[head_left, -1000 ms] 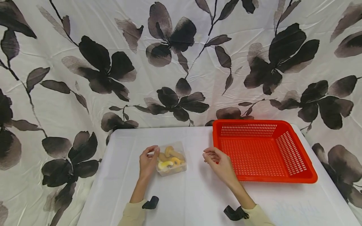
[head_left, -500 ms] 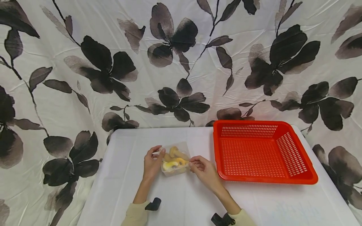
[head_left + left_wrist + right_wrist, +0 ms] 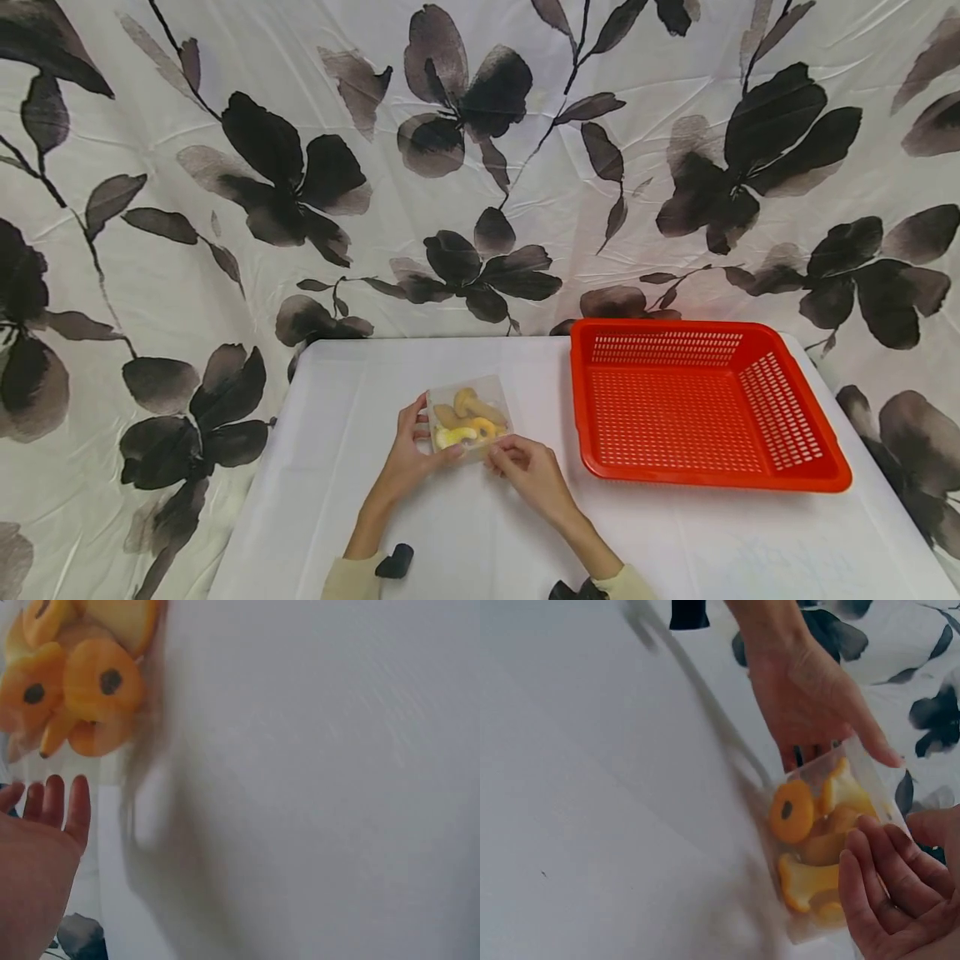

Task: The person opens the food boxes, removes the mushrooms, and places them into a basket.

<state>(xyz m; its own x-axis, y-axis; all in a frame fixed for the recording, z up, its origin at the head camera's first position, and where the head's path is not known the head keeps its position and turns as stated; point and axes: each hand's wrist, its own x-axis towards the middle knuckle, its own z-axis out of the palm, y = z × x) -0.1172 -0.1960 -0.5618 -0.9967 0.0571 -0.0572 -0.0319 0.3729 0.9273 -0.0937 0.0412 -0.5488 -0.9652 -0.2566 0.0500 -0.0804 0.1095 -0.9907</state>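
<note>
A small clear plastic box (image 3: 489, 385) is held over the white table, tilted, with yellow and orange pieces (image 3: 472, 407) inside. Several pieces carry dark round spots, as the left wrist view shows. My left hand (image 3: 408, 457) grips the box from its left side, thumb along the near edge and fingers behind. At the near right corner my right hand (image 3: 531, 477) pinches the box's edge between thumb and curled fingers. In the right wrist view the right hand's fingers (image 3: 900, 877) cover part of the box.
A red perforated plastic basket (image 3: 712, 482) stands on the right of the white table (image 3: 360, 367). Behind the table hangs a white cloth (image 3: 420, 200) with dark flowers. Both wrists wear black straps.
My right hand has moved left from beside the basket to the box's near right corner. The left hand has shifted its grip, thumb now at the near edge, and the box has moved slightly right.
</note>
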